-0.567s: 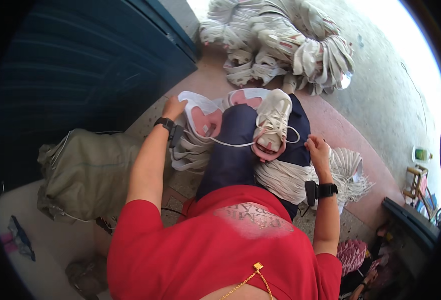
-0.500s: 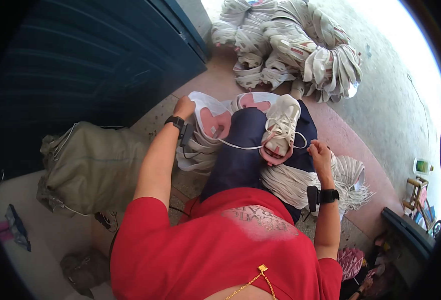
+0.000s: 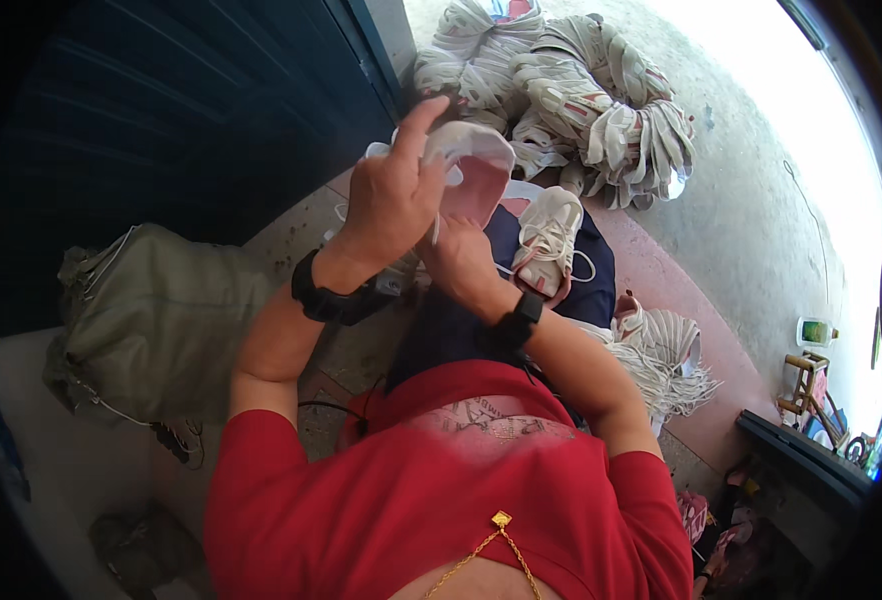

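Observation:
A laced white sneaker upper (image 3: 549,237) with a pink lining rests on my right thigh, one lace looping out beside it. Left of it, another white upper (image 3: 479,190) stands raised, its pink inside facing me. My right hand (image 3: 461,258) has crossed over to this second upper, fingers closed at its lower edge. Close against its left side is my left hand (image 3: 389,205), one finger stretched upward and the others partly hidden; I see nothing held in it. More white uppers lie below the hands, mostly covered by them.
Bundled white uppers (image 3: 601,100) are heaped on the floor ahead. A fringed bundle (image 3: 661,340) with loose laces lies by my right leg. A green-grey sack (image 3: 166,315) stands at left, below a dark blue door (image 3: 191,120). A wooden stool (image 3: 806,385) is at far right.
My right hand has let go of the laced sneaker's lace and moved left to the other upper. My left hand has come inward, and that upper now stands raised between the hands.

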Demonstrator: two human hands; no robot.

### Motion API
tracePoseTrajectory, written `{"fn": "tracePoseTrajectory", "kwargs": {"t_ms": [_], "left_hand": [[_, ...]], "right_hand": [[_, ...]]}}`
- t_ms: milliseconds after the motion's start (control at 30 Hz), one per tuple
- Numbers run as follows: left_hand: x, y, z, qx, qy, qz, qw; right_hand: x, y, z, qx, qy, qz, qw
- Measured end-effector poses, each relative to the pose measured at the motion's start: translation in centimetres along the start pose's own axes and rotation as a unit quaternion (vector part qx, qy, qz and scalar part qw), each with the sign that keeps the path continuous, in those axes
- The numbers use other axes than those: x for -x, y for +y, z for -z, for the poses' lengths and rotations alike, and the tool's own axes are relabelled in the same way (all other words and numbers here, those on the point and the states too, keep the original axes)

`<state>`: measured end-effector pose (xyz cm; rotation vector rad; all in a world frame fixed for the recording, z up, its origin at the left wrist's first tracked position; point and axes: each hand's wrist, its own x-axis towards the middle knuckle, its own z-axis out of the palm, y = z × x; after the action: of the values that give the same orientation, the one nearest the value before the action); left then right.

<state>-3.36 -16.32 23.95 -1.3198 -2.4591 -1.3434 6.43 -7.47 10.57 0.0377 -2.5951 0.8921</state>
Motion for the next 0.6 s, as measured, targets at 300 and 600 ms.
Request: {"fn": "tracePoseTrajectory", "kwargs": {"t_ms": [300, 600], "left_hand": [[10.2, -12.5, -10.9, 0.163, -0.167, 0.169, 0.958], [7.2, -4.2, -8.9, 0.162, -0.191, 0.259, 0.933]], "right_hand": [[7.9, 4.2, 9.6, -0.432, -0.003, -0.25, 0.866], [16.0, 12.4, 9.5, -0.692, 0.153, -0.377, 0.596]]}}
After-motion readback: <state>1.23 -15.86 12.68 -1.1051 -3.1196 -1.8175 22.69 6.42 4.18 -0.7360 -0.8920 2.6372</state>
